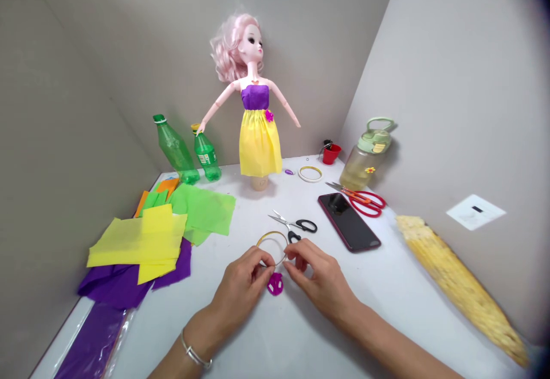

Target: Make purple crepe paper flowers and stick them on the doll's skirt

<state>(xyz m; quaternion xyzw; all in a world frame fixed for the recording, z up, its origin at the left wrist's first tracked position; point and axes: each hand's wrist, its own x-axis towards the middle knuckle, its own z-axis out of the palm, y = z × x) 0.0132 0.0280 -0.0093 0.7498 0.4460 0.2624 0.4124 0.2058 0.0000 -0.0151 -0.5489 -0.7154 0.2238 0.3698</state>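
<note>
The person's left hand and right hand each have thumb and fingers pinched at the near side of a thin gold-coloured ring, which stands up between them above the table, while a small magenta piece sits just below the left hand's fingertips, whether held or loose one cannot tell. Just beyond the right hand lie black-handled scissors, with a phone farther out to its right; yellow sheets lie to the left hand's left, and a doll in a yellow skirt stands well beyond both hands.
</note>
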